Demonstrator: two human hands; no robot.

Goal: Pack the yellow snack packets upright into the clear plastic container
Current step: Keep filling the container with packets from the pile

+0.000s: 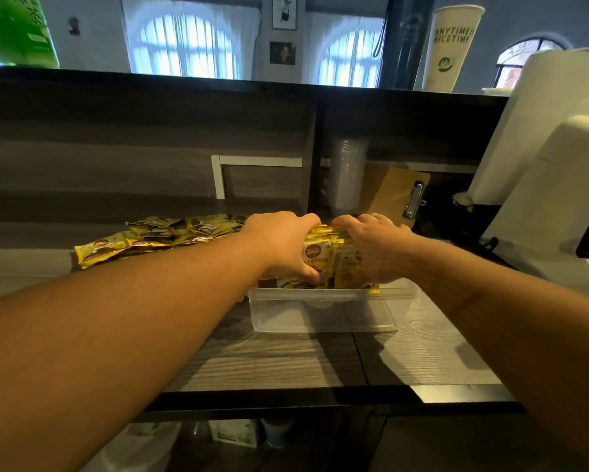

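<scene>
Left hand (282, 247) and right hand (371, 248) both curl in a tight grip round one upright bundle of yellow packets (325, 253), held at the far end of the clear container (323, 311) on the worktop (286, 362). Risk: with the near half apparently empty (wall glare, unsure), released packets could topple flat. The light container could also slide toward the loose packets (156, 235) if pushed.

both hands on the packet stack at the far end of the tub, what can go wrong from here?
1. The left hand and right hand squeeze a bundle of upright packets at the far end of the clear container. The near part looks empty, so on release they may well topple forward.
2. Pressing down could crumple the packets or catch them on the rim.
3. The light container could slide on the counter.
4. The loose pile lies beside the left forearm and could get swept.
</scene>
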